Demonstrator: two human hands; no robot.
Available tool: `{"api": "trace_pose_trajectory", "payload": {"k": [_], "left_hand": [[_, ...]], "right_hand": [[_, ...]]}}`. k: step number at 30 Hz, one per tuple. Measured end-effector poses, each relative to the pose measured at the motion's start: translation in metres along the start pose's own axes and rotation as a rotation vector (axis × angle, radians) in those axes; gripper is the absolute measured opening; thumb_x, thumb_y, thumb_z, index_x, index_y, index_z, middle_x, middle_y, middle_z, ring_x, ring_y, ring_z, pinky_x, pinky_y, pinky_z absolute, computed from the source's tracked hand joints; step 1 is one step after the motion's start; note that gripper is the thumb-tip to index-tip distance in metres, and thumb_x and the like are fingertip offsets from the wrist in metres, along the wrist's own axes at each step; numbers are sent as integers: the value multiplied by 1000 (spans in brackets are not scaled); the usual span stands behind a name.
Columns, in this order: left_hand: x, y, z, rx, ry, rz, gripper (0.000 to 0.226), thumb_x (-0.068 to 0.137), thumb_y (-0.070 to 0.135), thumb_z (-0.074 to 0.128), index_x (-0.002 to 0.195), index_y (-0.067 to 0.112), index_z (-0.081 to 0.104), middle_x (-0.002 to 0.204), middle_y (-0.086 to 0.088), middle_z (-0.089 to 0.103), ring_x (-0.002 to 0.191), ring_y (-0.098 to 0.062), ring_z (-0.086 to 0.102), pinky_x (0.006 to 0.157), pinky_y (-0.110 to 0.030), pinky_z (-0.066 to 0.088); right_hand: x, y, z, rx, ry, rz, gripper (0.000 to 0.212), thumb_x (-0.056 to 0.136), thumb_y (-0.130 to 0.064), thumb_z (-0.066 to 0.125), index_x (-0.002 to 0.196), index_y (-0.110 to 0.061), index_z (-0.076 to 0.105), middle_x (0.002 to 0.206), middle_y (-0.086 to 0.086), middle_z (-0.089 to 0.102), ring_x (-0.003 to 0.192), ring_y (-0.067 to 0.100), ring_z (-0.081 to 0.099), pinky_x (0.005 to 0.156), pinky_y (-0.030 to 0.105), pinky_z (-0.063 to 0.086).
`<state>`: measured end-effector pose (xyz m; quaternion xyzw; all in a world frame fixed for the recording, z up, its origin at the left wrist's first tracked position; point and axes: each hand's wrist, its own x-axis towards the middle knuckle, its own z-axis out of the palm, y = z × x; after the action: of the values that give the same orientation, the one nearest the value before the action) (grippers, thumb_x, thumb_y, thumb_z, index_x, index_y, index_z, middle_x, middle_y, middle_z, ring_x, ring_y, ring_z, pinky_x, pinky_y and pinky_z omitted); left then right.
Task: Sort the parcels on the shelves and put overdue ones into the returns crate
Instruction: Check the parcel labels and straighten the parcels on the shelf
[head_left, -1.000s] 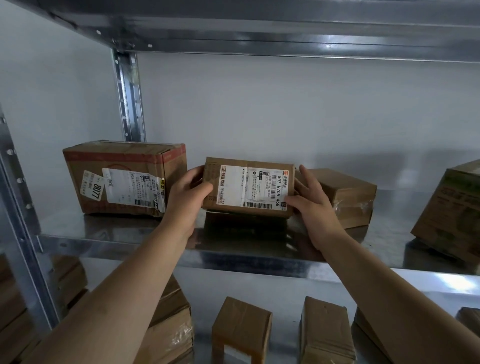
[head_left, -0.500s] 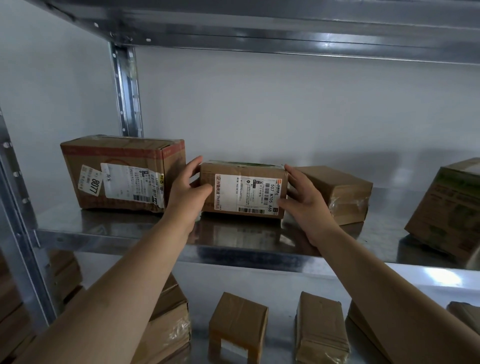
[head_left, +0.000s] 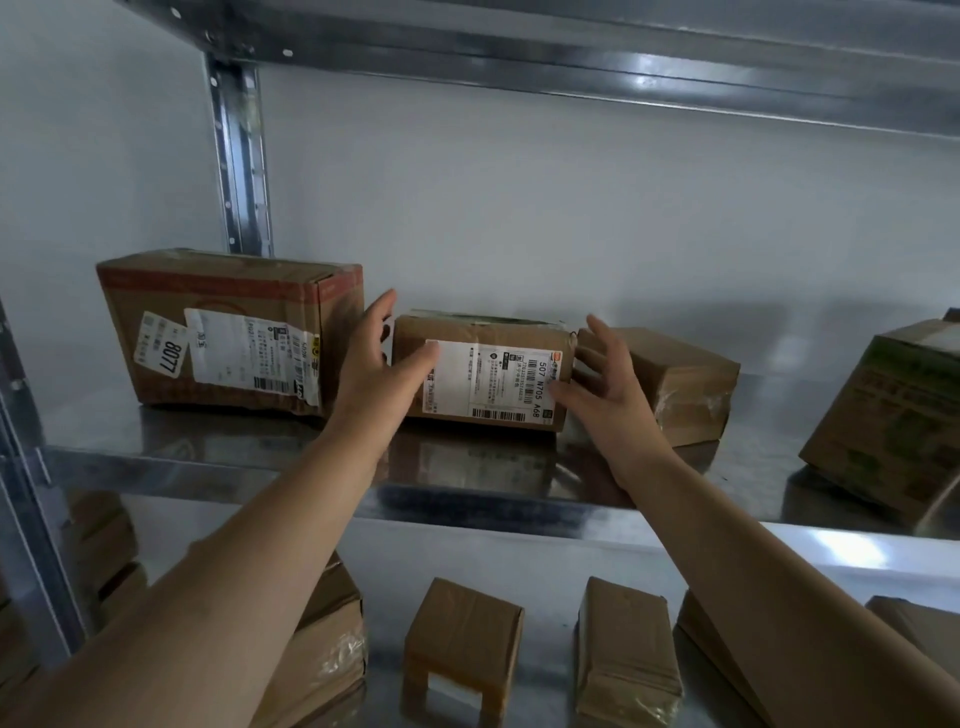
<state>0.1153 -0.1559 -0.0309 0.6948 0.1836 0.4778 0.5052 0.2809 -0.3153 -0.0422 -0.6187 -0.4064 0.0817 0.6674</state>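
A small brown parcel (head_left: 488, 376) with a white label reading 507 N705 A68 rests on the metal shelf (head_left: 218, 441). My left hand (head_left: 376, 364) hovers at its left end, fingers spread, thumb across the label's corner. My right hand (head_left: 605, 379) is open at its right end, fingers apart and just off the box. Left of it stands a bigger parcel (head_left: 228, 327) with red tape and a sticker marked 8077. A plain taped parcel (head_left: 680, 384) sits close on the right. No returns crate is in view.
A tilted green-printed box (head_left: 893, 415) sits at the shelf's far right. On the lower shelf lie several small parcels (head_left: 462, 649), and one more (head_left: 626, 660) beside them. A steel upright (head_left: 239, 156) and the upper shelf (head_left: 571, 57) bound the space.
The labelled parcel was held up in both hands, then set down on the shelf farther back. Both hands have let go and opened.
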Motion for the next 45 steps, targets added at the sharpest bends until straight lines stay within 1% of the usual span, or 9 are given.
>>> {"api": "trace_pose_trajectory", "payload": {"k": [7, 13, 19, 23, 28, 33, 36, 40, 45], "left_hand": [[-4, 2, 7, 207, 29, 149, 70, 88, 46, 64, 149, 36, 31, 152, 15, 33, 131, 2, 26, 110, -33, 27], [-10, 6, 11, 383, 253, 473, 51, 90, 41, 61, 132, 14, 53, 138, 1, 51, 131, -10, 41, 112, -27, 33], [-47, 52, 93, 220, 129, 738, 30, 92, 26, 55, 114, 7, 61, 130, -3, 59, 125, -10, 52, 108, -23, 39], [-63, 81, 170, 69, -90, 305, 42, 93, 38, 56, 132, 22, 53, 139, -15, 52, 131, -27, 48, 108, -41, 40], [-35, 70, 232, 11, -49, -167, 65, 94, 45, 55, 149, 23, 27, 126, 0, 52, 106, -18, 55, 89, -36, 47], [-9, 32, 237, -190, 46, -467, 68, 82, 58, 59, 134, 16, 50, 129, -4, 59, 110, -21, 57, 84, -33, 44], [-12, 26, 235, -243, -15, -518, 39, 90, 53, 59, 109, 19, 62, 97, -1, 69, 88, -15, 64, 78, -32, 49], [-15, 23, 234, -187, -38, -473, 57, 83, 62, 58, 123, 21, 61, 109, -2, 70, 101, -22, 66, 98, -44, 49], [-21, 30, 233, -298, -28, -449, 38, 94, 39, 58, 125, 18, 59, 110, -4, 68, 101, -21, 64, 88, -38, 50]], "right_hand": [[-7, -12, -4, 110, 201, -27, 33, 95, -17, 64, 125, -30, 60, 124, -5, 67, 115, 9, 63, 104, 34, 50], [-23, -22, -39, 29, 642, -163, 23, 93, -6, 58, 90, -24, 72, 79, 0, 71, 75, 12, 67, 68, 25, 52], [-19, -12, -125, -135, 704, -65, 20, 97, -17, 57, 108, -31, 66, 118, 0, 60, 98, 13, 59, 83, 30, 50], [-9, -9, -159, -190, 367, 115, 51, 99, -36, 58, 147, -29, 42, 144, -1, 45, 130, 20, 46, 96, 31, 37], [5, -2, -192, -246, 145, 180, 56, 99, -45, 54, 150, -29, 38, 155, -1, 40, 142, 20, 38, 116, 36, 30], [25, -1, -177, -36, -3, 321, 70, 88, -64, 55, 146, -27, 44, 148, -2, 48, 135, 21, 45, 117, 39, 29], [27, 4, -164, 17, 14, 385, 54, 95, -62, 46, 138, -28, 50, 134, 1, 57, 120, 23, 54, 108, 40, 39], [20, 4, -165, -167, -52, 304, 50, 100, -58, 40, 140, -29, 45, 120, -4, 55, 105, 17, 52, 91, 30, 37], [19, 6, -169, -81, -25, 276, 38, 99, -53, 46, 130, -30, 50, 124, 2, 59, 109, 22, 57, 99, 42, 47]]}}
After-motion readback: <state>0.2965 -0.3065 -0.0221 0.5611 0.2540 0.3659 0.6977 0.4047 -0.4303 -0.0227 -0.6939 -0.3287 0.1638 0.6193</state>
